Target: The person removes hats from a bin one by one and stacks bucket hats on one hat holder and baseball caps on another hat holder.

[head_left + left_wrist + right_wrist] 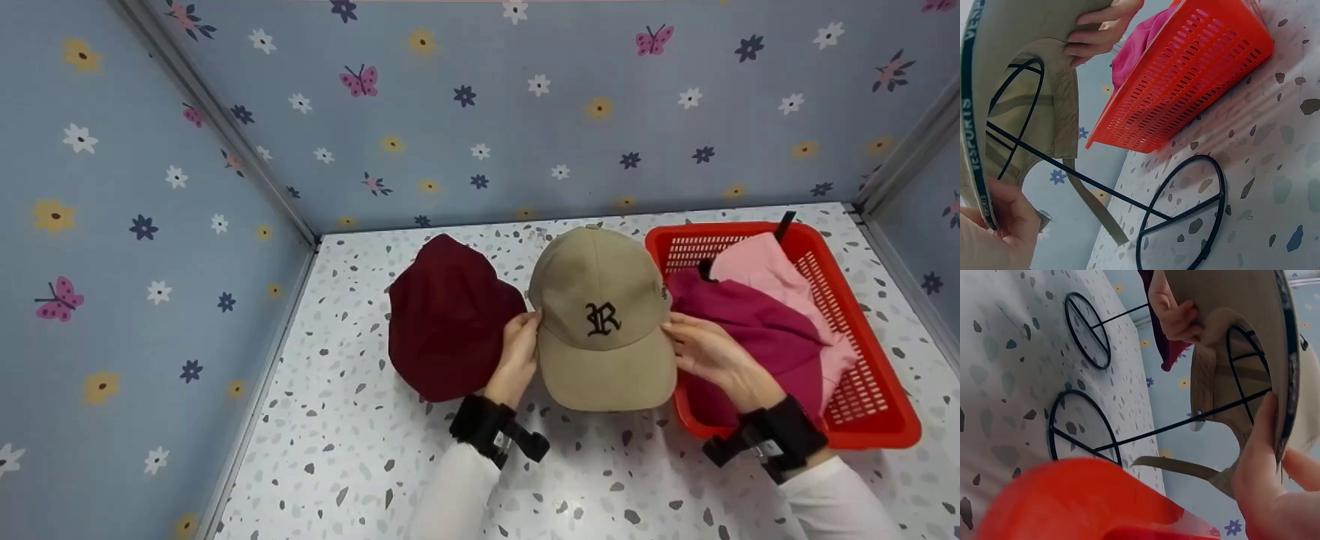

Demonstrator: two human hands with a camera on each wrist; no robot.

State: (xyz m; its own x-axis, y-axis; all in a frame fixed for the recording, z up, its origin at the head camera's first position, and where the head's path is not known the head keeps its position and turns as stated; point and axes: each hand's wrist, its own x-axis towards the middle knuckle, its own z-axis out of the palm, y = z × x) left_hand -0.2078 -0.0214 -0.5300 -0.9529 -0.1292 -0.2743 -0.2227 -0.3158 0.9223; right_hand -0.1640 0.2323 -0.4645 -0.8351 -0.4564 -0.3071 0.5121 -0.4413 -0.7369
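The beige cap sits over the top of a black wire stand, brim toward the wearer of the head camera. It lies directly between the left hand and the right hand. Each hand pinches one side of the brim: in the wrist views the edge runs between thumb and fingers, some fingertips resting against the brim's underside. The fingers are therefore clamped on the cap at both sides. The dark red cap stands just beside the left hand. The red basket is on the right, holding a magenta item and a pink item; the right forearm extends over it.
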